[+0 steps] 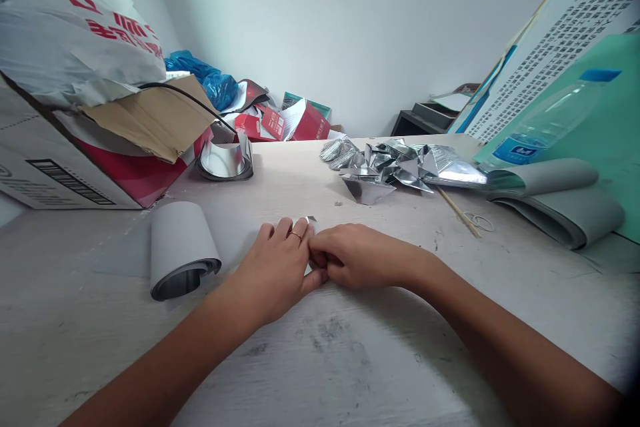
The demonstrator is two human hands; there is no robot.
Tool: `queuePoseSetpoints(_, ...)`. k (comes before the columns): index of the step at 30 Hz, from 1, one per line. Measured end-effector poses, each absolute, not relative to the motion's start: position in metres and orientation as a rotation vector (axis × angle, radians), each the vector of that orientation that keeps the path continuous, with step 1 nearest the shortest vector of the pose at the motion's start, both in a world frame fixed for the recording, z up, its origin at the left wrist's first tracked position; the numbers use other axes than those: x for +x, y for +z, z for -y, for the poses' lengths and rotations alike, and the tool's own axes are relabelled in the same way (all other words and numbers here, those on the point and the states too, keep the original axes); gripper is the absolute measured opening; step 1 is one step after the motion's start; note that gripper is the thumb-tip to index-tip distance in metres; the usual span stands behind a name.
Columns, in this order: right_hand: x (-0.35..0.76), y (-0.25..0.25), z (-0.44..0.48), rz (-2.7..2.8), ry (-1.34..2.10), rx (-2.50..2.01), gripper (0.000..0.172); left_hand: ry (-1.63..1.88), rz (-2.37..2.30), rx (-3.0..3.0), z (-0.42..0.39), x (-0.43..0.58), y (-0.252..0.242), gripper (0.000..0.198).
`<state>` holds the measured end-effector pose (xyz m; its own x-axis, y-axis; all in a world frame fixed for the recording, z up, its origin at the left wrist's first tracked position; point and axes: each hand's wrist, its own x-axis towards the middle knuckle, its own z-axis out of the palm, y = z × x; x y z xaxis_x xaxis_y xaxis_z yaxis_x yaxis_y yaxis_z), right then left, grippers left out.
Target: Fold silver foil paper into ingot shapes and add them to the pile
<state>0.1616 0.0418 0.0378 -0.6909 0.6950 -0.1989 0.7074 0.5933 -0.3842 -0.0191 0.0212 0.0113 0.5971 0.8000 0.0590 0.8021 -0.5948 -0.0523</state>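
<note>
Silvery sheet (312, 219), long axis hidden, lay where left hand (277, 269), spread palm-down, met right hand (357, 257), curled, grip unclear.

We see a pale bench (320, 387) with grey smudges. On its left there are a box (65, 173), a grey roll (181, 237) and a shiny roll (224, 160). Farther right we find folded foil (400, 163), a stick (459, 212), a thin loop (479, 221) and bent grey sheets (560, 178). Under the hands (275, 275) we notice one silvery piece (312, 219), mostly hidden.
</note>
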Motion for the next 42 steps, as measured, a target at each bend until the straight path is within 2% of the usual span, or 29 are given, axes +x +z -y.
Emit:
queuePoseSetpoints(27,0.1591,0.0362,-0.0374,-2.803,-0.553,1.231,0.006,0.014,1.391,-2.717,-0.0207,-0.0173,0.0111,0.057)
queuePoseSetpoints(42,0.1584,0.0370,-0.0390,-2.782,-0.607,1.243,0.007,0.048,1.384,-2.695,-0.0200,-0.0175,0.0099,0.056)
